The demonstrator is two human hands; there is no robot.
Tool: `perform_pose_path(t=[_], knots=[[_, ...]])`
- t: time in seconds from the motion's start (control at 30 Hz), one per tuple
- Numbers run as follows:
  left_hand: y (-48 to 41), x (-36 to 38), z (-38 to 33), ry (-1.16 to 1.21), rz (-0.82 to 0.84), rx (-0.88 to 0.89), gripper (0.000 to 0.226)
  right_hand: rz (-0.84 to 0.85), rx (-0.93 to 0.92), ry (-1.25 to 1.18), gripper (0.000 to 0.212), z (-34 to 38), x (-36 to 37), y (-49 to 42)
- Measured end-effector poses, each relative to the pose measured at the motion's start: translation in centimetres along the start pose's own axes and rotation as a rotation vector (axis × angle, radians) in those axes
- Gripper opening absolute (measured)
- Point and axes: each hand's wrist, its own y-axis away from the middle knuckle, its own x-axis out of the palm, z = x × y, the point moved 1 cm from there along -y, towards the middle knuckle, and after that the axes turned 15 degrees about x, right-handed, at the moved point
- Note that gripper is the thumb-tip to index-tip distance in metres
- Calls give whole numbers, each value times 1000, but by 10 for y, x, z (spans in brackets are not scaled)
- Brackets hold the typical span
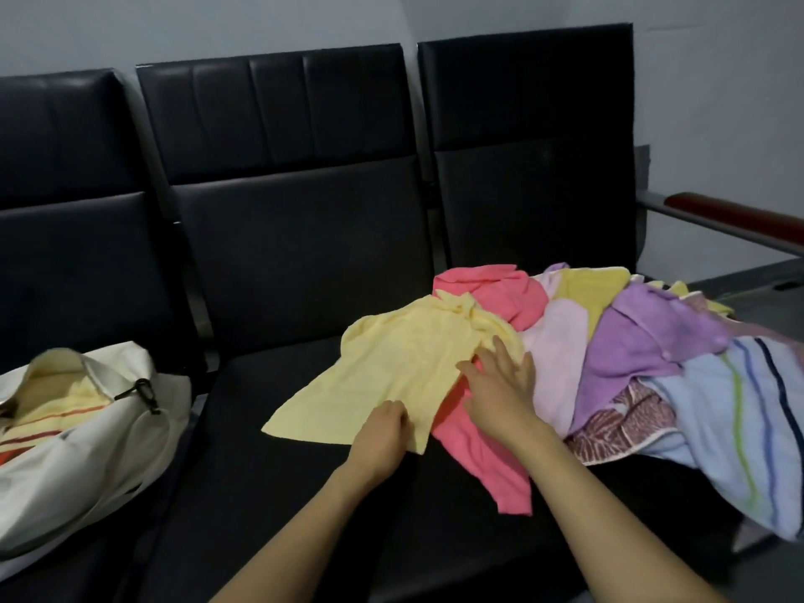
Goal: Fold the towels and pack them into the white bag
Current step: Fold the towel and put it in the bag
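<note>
Yellow towel: spread mostly flat on the middle seat, far end at 1 o'clock still bunched. Its right part overlaps a pink towel, which runs under it and trails toward 5 o'clock on the same seat.

Left hand: at the yellow towel's near hem, 6 o'clock side. Fingers curled down onto the edge, grasping the cloth there.

Right hand: at the towel's 3 o'clock edge, palm down, fingers released and fanned out flat, lying across the seam between yellow and pink. Nothing gripped.

Pile at 3 o'clock of the yellow towel, on the right seat, loose and unfolded:
- pale pink towel touching the right hand's side
- purple towel on top, middle
- second yellow towel at the back
- brown patterned towel at the near edge, partly buried
- blue striped towel at the far right, hanging off the seat front

White bag: on the left seat, 9 o'clock of the yellow towel, well apart from it. Mouth open, slumped. A yellow striped towel lies inside. Dark clip on the rim.

Red-brown armrest beyond the pile at 2 o'clock.
</note>
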Motion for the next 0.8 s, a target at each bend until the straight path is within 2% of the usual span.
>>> perform_pose_path(t=[0.07, 0.17, 0.3, 0.37, 0.5, 0.6, 0.7, 0.8], knots=[[15, -10, 4, 77, -14, -19, 18, 63, -119, 12, 57, 15, 7, 6], [44, -23, 18, 59, 41, -49, 21, 197, -244, 82, 56, 36, 22, 18], [89, -44, 51, 31, 72, -186, 15, 295, -316, 156, 63, 56, 40, 31], [105, -55, 64, 46, 112, -274, 13, 289, -359, 160, 56, 66, 44, 37], [128, -72, 85, 10, 222, -369, 39, 250, -425, 54, 31, 86, 49, 43], [137, -75, 101, -25, 181, -391, 47, 400, -463, -37, 23, 103, 50, 54], [144, -75, 109, -61, 91, -322, 65, 523, -500, -137, 13, 115, 45, 65], [147, -76, 110, -72, 182, -194, 80, 612, -378, -395, 14, 114, 41, 65]])
